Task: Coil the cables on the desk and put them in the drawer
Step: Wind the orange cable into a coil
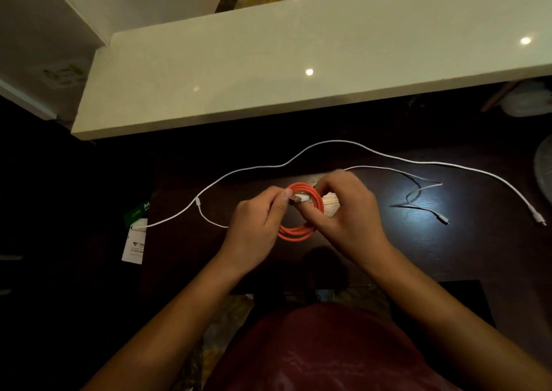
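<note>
At the centre of the frame, a person's left hand (257, 220) and right hand (343, 211) grip a bright orange cable wound into a round coil (301, 211) just above the dark wooden bench (388, 241). The left thumb and forefinger pinch the coil's pale plug end; the right fingers close around the loops. A long thin white cable (328, 144) trails uncoiled across the bench behind the hands, and a shorter white cable (418, 193) lies loose at right. A white printed paper tag (134, 244) hangs at left.

Orange cable coil (301, 211) between both hands, perhaps above dark desk (466, 241).
</note>
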`<action>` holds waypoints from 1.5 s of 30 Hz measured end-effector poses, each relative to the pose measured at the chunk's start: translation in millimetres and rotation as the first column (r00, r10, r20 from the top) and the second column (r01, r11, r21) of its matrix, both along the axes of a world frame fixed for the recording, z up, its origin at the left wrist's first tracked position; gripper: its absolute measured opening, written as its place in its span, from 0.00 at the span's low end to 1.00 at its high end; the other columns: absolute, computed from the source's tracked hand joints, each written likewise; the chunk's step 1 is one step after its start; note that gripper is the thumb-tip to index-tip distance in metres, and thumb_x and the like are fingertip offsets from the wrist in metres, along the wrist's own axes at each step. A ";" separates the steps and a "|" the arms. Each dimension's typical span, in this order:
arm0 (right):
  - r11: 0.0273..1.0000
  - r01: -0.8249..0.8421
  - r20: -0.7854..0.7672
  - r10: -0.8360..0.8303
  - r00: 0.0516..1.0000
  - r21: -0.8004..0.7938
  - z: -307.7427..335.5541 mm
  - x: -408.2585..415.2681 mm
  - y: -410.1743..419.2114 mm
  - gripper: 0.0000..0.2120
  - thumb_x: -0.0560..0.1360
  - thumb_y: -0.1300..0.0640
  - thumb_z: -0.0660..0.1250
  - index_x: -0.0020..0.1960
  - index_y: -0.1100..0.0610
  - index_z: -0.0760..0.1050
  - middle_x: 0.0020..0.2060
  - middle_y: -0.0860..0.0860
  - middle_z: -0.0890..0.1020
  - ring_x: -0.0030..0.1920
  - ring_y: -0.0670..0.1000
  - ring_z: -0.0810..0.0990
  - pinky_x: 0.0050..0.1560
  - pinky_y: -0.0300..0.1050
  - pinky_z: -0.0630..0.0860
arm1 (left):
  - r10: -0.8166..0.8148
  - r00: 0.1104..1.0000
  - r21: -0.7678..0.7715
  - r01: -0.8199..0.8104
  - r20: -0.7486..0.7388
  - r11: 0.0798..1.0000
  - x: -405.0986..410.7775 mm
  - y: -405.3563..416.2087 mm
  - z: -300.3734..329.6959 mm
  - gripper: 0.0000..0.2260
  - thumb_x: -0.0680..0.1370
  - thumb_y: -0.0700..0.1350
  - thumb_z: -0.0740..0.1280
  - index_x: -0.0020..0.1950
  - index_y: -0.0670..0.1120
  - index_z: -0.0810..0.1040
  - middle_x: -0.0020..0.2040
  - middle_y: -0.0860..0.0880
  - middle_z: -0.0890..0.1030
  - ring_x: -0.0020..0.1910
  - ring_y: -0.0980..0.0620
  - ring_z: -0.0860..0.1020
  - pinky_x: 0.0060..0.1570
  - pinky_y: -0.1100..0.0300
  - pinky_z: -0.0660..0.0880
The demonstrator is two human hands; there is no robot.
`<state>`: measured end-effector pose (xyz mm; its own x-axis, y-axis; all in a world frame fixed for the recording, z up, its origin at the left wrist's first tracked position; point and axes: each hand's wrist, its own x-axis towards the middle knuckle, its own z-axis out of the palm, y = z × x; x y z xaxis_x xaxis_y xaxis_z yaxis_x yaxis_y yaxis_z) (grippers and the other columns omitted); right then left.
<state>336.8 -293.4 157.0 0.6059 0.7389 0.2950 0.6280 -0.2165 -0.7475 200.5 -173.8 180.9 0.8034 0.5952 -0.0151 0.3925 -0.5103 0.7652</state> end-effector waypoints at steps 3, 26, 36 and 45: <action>0.997 0.020 0.134 -0.029 0.991 0.072 -0.9 0.1 2.3 0.12 0.75 0.50 0.75 0.53 0.57 0.81 0.50 0.52 0.81 0.50 0.54 0.79 0.47 0.51 0.77 | 0.006 1.000 -0.021 -0.006 -0.006 1.000 0.9 -2.0 -4.4 0.14 0.85 0.52 0.59 0.52 0.49 0.82 0.34 0.52 0.79 0.34 0.53 0.78 0.35 0.50 0.73; 0.925 0.230 -0.808 0.122 0.576 0.304 10.7 15.6 -7.2 0.05 0.78 0.58 0.68 0.43 0.56 0.80 0.34 0.50 0.79 0.36 0.48 0.77 0.42 0.39 0.74 | 0.076 0.970 -0.493 0.051 0.232 0.868 11.1 10.9 27.4 0.14 0.84 0.50 0.57 0.48 0.56 0.82 0.27 0.49 0.69 0.17 0.51 0.67 0.17 0.63 0.63; 0.940 0.258 -0.917 0.113 0.381 0.223 5.4 -3.7 5.0 0.04 0.80 0.61 0.67 0.46 0.57 0.78 0.35 0.49 0.82 0.34 0.45 0.78 0.37 0.38 0.76 | 0.096 0.965 -0.464 0.028 0.242 0.885 15.1 -4.0 23.8 0.12 0.84 0.49 0.57 0.49 0.48 0.78 0.27 0.49 0.68 0.17 0.49 0.67 0.17 0.62 0.63; 0.968 -0.032 -0.608 0.183 0.773 0.250 10.2 -0.7 -3.8 0.15 0.75 0.49 0.65 0.55 0.59 0.79 0.56 0.50 0.83 0.58 0.49 0.81 0.57 0.44 0.77 | 0.082 0.980 -0.463 0.011 0.180 0.886 9.9 -8.8 21.5 0.14 0.84 0.51 0.57 0.53 0.44 0.78 0.26 0.48 0.68 0.17 0.47 0.67 0.18 0.59 0.62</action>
<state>336.1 -297.3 167.2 0.6314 0.7744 0.0393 0.0187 0.0355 -0.9992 210.4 -182.6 202.4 0.7971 0.5864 -0.1440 0.2275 -0.0708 0.9712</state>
